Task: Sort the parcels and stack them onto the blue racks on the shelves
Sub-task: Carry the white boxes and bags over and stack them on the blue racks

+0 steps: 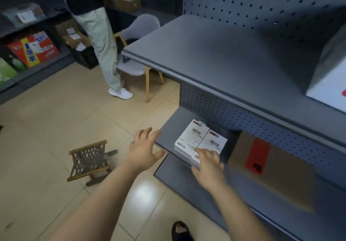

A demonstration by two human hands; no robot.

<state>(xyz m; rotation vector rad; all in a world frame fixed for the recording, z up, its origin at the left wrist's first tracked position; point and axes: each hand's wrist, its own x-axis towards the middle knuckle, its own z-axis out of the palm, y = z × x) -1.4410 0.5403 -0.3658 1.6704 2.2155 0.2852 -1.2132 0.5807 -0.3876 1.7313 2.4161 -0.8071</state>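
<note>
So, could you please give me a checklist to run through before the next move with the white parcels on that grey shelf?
1. Right hand on the white labelled cardboard parcels: fingers lie on their near edge. Ok.
2. Left hand free: open, holding nothing, by the shelf corner. Ok.
3. Parcels seated flat on the grey metal shelf: ok.
4. Space beside them: the flat brown cardboard parcel with a red label lies apart, to the right. Ok.
5. Footing: a small wooden folding stool stands close on the tiled floor. Probably not ok.
6. Aisle: a standing person in pale trousers is farther back. Ok.
</note>
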